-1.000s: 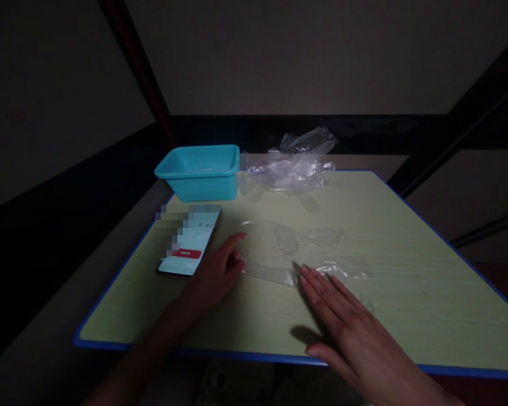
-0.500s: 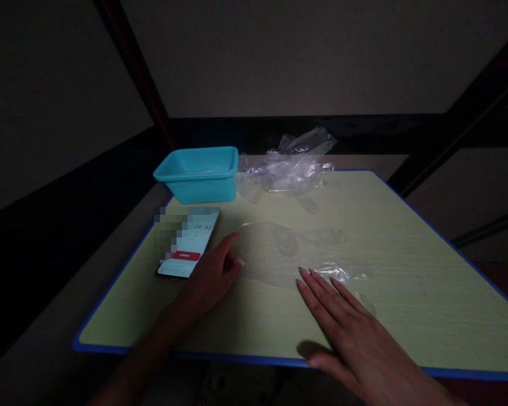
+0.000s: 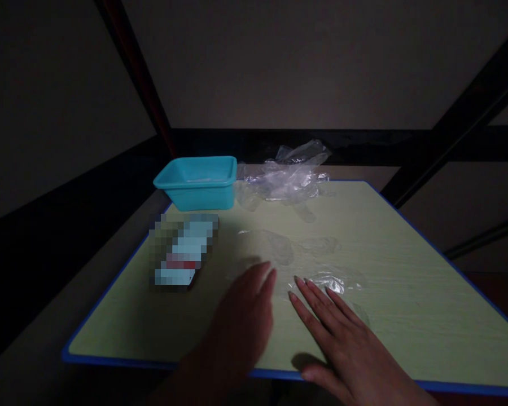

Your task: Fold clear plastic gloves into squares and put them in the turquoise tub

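A clear plastic glove [image 3: 288, 254] lies flat on the pale green table [image 3: 406, 282]. My right hand [image 3: 338, 338] rests flat and open, its fingertips on the glove's near edge by a crinkled bit of plastic [image 3: 330, 281]. Over the table beside it is my left hand [image 3: 241, 321], fingers stretched forward and open, with its tips at the glove's left near part. Neither hand grips anything.
A turquoise tub [image 3: 198, 181] stands at the table's far left. Beside it lies a heap of clear plastic gloves [image 3: 285, 177]. A phone [image 3: 182, 251] with a lit screen lies left of my hands. The table has a blue edge [image 3: 110, 361].
My left hand moved right, from beside the phone to close by my right hand. The right hand stayed flat, shifting slightly. The camera tilted a little downward.
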`<state>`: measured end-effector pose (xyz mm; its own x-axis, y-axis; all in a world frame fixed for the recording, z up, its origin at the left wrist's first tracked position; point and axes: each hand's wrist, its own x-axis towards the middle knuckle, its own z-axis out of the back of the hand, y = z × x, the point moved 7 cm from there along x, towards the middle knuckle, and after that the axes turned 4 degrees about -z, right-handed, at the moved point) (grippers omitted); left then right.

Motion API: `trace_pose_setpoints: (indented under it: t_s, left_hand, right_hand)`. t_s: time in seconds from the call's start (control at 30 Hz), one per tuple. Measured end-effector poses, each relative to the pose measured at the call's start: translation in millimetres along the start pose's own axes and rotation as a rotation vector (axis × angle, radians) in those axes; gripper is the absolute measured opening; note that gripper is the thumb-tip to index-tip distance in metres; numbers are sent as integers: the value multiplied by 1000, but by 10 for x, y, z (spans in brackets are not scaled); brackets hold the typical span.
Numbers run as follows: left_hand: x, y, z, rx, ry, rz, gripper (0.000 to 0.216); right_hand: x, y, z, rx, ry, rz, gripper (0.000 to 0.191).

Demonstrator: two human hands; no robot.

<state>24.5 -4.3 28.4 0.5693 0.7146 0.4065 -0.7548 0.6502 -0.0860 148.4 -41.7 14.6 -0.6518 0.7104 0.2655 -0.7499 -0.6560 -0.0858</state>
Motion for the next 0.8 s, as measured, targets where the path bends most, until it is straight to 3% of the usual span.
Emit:
trace_pose_setpoints:
  t_s: [0.07, 0.17, 0.47, 0.8]
  left_hand:
    - [-5, -307, -114, -35, 92, -91, 45]
    - [-16, -491, -245, -29, 173, -68, 51]
    - [-84, -419, -281, 4, 230, 33, 59]
    - [-192, -302, -280, 29, 207, 114, 63]
  right_hand:
    - [-3, 3, 7, -4, -23, 10, 85]
    - [-3, 6, 14, -6, -54, 16, 89]
    - [-15, 5, -31, -37, -59, 3, 84]
    - [-26, -12, -36, -6, -40, -33, 77]
